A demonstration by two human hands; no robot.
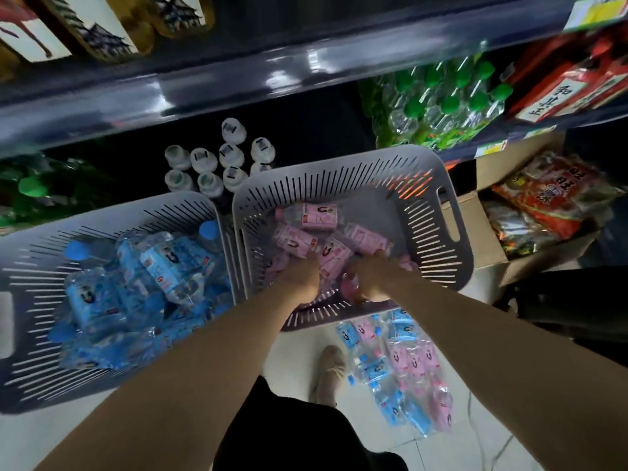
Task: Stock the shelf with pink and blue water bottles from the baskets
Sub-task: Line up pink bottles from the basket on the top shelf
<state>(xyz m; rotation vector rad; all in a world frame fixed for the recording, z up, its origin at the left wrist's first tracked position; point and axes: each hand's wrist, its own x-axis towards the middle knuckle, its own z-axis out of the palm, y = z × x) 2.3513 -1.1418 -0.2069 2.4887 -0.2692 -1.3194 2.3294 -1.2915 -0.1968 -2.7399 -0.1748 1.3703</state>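
Note:
Two grey slotted baskets stand on the floor in front of the shelf. The left basket (30,266) is full of blue water bottles (163,266). The right basket (452,253) holds several pink water bottles (306,215). Both my hands reach into the right basket. My left hand (300,275) points down among the pink bottles, with its fingers hidden. My right hand (379,275) curls over a pink bottle (350,283) lying near the basket's front wall. The low shelf bay (306,130) behind the baskets is dark.
White-capped bottles (221,161) stand at the bay's front left, and green-capped bottles (441,96) fill the shelf to the right. A wrapped pack of blue and pink bottles (397,372) lies by my shoe (328,372). A cardboard box of snack bags (543,205) sits right.

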